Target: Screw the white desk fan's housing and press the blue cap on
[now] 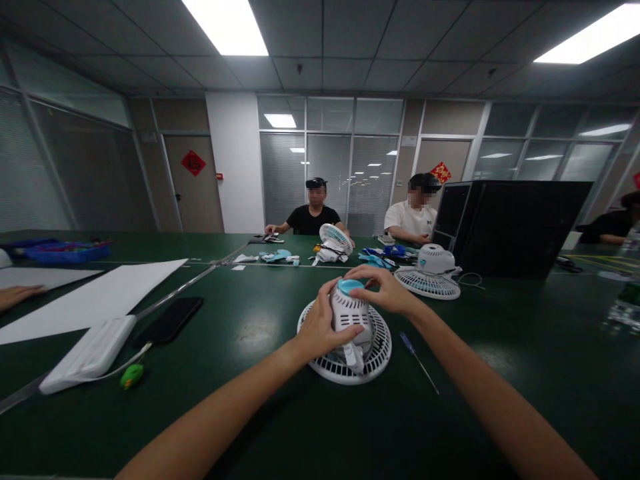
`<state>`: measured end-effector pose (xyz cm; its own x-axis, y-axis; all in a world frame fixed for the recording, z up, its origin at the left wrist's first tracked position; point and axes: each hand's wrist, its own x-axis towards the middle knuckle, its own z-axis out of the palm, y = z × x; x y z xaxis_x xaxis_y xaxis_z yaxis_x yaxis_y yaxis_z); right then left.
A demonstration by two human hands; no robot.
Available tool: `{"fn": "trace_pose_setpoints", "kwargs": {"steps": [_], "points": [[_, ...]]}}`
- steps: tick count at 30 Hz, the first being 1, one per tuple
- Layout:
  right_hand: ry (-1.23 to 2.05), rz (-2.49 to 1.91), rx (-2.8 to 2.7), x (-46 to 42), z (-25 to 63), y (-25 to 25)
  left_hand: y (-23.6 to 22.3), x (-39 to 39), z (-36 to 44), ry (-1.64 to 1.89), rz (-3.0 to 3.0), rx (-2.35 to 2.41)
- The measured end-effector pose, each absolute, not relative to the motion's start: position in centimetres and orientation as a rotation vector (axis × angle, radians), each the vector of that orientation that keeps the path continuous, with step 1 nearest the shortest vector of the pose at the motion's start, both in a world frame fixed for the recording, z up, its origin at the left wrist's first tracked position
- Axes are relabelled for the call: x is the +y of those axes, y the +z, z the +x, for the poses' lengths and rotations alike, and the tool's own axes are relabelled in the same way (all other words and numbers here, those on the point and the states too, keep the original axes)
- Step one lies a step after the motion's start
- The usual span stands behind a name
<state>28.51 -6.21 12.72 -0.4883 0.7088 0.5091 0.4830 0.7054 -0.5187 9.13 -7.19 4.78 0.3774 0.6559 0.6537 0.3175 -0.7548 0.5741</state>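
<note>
A white electric fan (350,310) lies grille-down on the green table in front of me, its motor housing pointing up. My left hand (323,325) is wrapped round the left side of the housing, thumb across its front. My right hand (383,287) pinches a round light-blue cap (350,286) at the top of the housing. Whether the cap is seated or loose I cannot tell. On the table right of the fan lies a screwdriver (419,362) with a bluish handle, touched by neither hand.
Behind my right hand lies another fan (434,270), near a large black box (515,227). A third fan (335,243) and blue parts (280,256) are farther back. Left are a phone (170,320), a white power strip-like block (90,353) and white sheets (105,297). Two people sit opposite.
</note>
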Motion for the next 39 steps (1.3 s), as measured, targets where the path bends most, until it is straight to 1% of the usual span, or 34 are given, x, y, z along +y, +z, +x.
{"fn": "trace_pose_setpoints", "kwargs": {"steps": [8,16,30,35,39], "points": [[0.333,-0.977,-2.131,-6.6,28.0,13.1,5.1,-7.4,9.2,1.339,2.299,0.822],[0.401,-0.895,-2.029,-7.0,28.0,11.1,4.9,-6.8,9.3,1.441,2.417,0.691],[0.397,-0.923,-1.837,-6.3,27.0,9.4,5.5,-6.7,9.5,1.404,2.429,0.823],[0.338,-0.928,-1.804,-6.4,26.8,9.1,6.7,-6.2,9.9,1.422,2.302,0.772],[0.244,-0.902,-1.818,-6.7,26.6,9.1,7.7,-5.5,10.6,1.486,2.14,0.827]]}}
